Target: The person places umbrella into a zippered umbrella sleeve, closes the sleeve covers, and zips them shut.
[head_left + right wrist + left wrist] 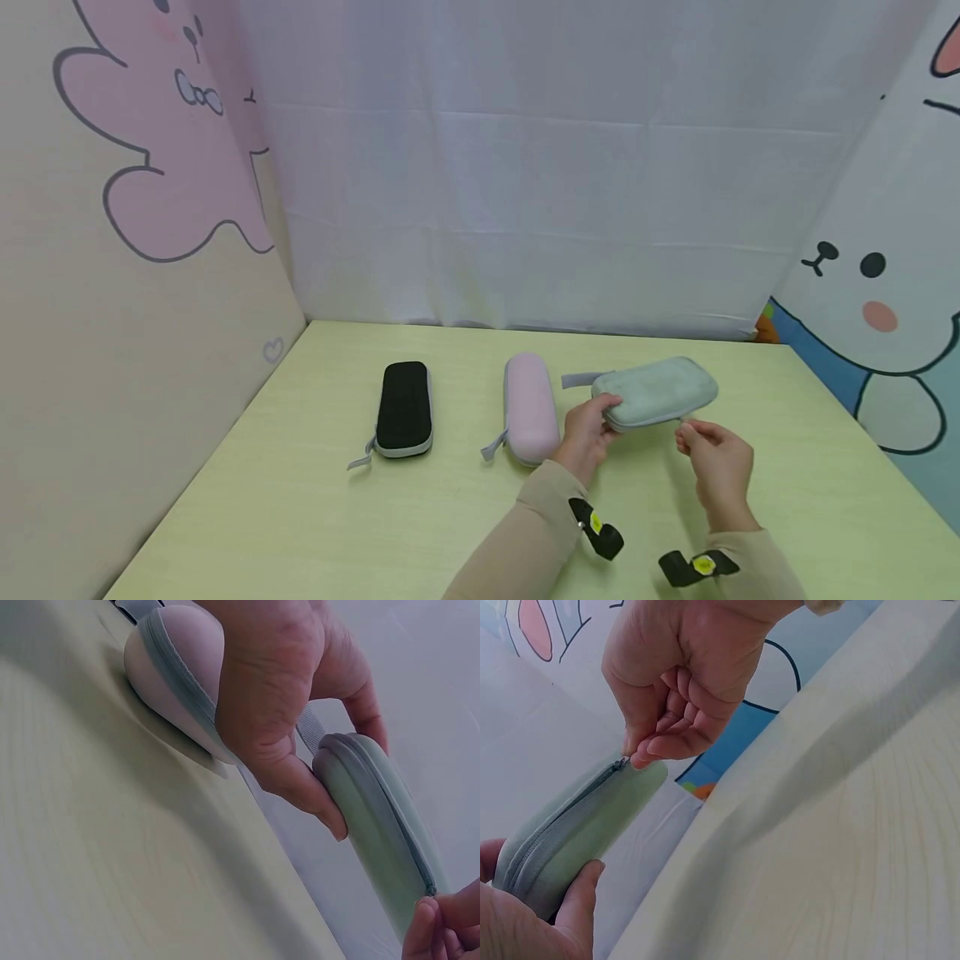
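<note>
A pale green zippered case (660,392) is held up above the table, tilted, with a grey strap at its left end. My left hand (587,437) grips that left end between thumb and fingers. At the case's near right side my right hand (716,467) pinches the zipper pull. The left wrist view shows the zipper (562,806) running along the edge of the case (630,799), with the pull between thumb and forefinger. In the right wrist view the zipper (394,814) looks closed between my left hand and the pull; the rest is hidden.
A pink zippered case (531,408) lies on the table just left of my left hand. Farther left lies a black case (406,408) with grey trim and a strap. The pale yellow table (262,500) meets a white cloth (525,208) at the back and printed side walls.
</note>
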The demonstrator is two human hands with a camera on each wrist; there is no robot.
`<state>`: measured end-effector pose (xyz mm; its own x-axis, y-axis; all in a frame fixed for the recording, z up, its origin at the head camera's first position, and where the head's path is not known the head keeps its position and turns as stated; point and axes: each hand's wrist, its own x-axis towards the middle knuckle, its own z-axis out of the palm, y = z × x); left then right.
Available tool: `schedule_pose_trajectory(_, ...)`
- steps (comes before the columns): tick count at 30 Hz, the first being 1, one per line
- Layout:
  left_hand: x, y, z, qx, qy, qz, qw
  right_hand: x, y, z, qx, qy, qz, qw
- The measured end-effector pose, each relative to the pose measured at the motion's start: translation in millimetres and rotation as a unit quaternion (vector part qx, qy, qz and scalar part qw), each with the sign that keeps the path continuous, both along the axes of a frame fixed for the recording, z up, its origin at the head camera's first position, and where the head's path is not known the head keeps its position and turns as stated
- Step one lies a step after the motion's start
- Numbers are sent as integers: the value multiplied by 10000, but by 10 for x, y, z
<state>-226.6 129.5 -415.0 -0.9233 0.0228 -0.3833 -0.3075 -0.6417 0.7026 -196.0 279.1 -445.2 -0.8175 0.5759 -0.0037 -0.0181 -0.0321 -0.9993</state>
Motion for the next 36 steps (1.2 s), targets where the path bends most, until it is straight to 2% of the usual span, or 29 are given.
schedule_pose_trajectory(4, 3, 16, -2, 36, -16, 129, 9999, 161, -200, 287, 190, -174, 73, 9996)
schedule_pose_trajectory(7, 7, 26, -5, 59, -21, 212, 9998, 216, -279, 381, 285, -326, 130, 9990)
schedule_pose_trajectory(12, 13, 35, -17, 134, -112, 320, 9993, 221, -326, 374, 311, -377, 171, 9987)
schedule_pose_trajectory(20, 13, 40, -23, 237, -194, 469, 9984, 208, -441, 314, 469, -261, 338, 9980)
schedule_pose_trajectory(25, 15, 46, -23, 259, -212, 504, 9982, 212, -480, 333, 417, -177, 418, 9981)
schedule_pose_trajectory(29, 9, 27, -35, 293, -153, 87, 9994, 215, -449, 396, 653, -186, 516, 9964)
schedule_pose_trajectory(32, -2, -8, -48, 279, -66, -503, 9983, 204, -397, 430, 885, -128, 558, 9944)
schedule_pose_trajectory(33, -9, -23, -52, 267, -63, -664, 9974, 202, -376, 433, 815, -71, 554, 9951)
schedule_pose_trajectory(36, -21, -70, -69, -8, -111, -1137, 9934, 205, -330, 430, 846, -151, 579, 9946)
